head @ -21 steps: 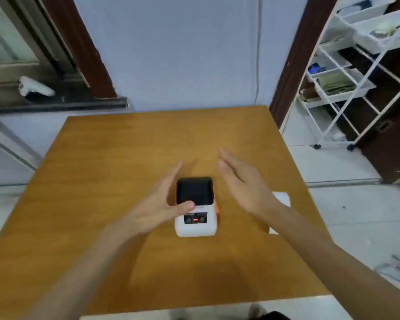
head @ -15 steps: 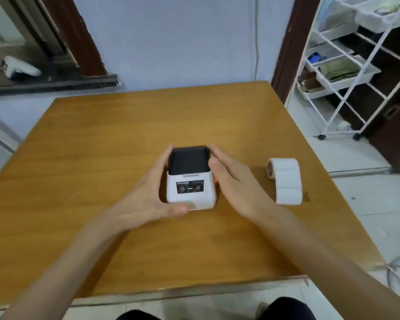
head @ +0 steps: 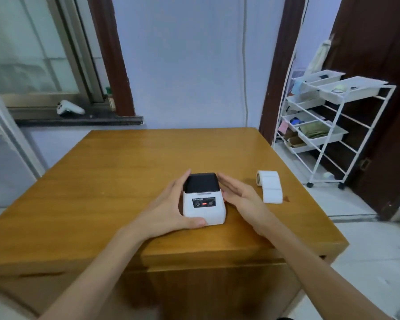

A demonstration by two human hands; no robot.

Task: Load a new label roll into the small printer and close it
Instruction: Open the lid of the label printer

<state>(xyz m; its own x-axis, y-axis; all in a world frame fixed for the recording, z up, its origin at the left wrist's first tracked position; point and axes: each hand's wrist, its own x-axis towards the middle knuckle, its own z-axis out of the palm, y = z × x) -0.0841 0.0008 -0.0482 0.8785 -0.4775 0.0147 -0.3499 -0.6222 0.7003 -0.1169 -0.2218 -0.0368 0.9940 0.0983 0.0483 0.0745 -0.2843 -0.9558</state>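
Note:
A small white printer [head: 203, 205] with a black lid and a red light on its front panel stands on the wooden table [head: 116, 181]. Its lid is down. My left hand [head: 169, 209] cups the printer's left side, thumb against the lower front corner. My right hand [head: 243, 197] lies flat against the printer's right side, fingers straight. A white label roll [head: 269, 185] lies on the table just right of my right hand, a strip of labels trailing toward me. Neither hand touches the roll.
A white wire rack [head: 328, 135] with trays stands on the floor to the right of the table, by a dark door. A window sill [head: 79, 121] with a white controller [head: 69, 108] runs behind the table at the left.
Both hands have closed in from hovering above the printer to pressing against its two sides. The camera has tilted up, so more of the room and the label roll show.

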